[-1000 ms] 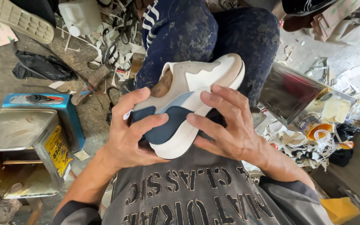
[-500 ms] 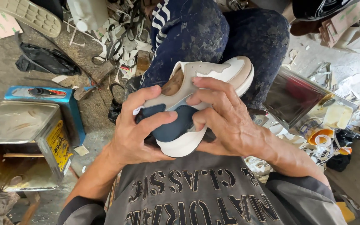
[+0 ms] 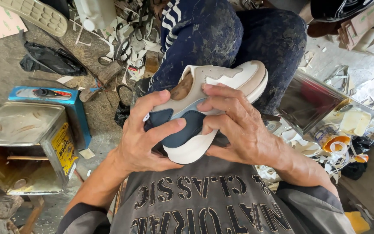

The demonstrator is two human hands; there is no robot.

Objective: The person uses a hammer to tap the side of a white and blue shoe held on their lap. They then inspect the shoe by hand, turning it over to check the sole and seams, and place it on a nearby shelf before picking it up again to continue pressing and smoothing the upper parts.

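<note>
Both hands clamp a sneaker over the person's lap.

The left hand [image 3: 141, 138] and right hand [image 3: 239, 125] wrap their fingers tight around the beige, white and navy sneaker [image 3: 204, 108], hiding its middle. Left of the sneaker stands an open square metal tin [image 3: 22, 147] with a yellow label, a blue can [image 3: 61, 97] behind it. Right of the sneaker lies a dark tray [image 3: 312, 104], its far clutter hard to make out.

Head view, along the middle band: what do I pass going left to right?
Dented metal tin → blue can behind it → left hand → sneaker gripped by both hands → right hand → shiny metal tray → orange-rimmed cup.
</note>
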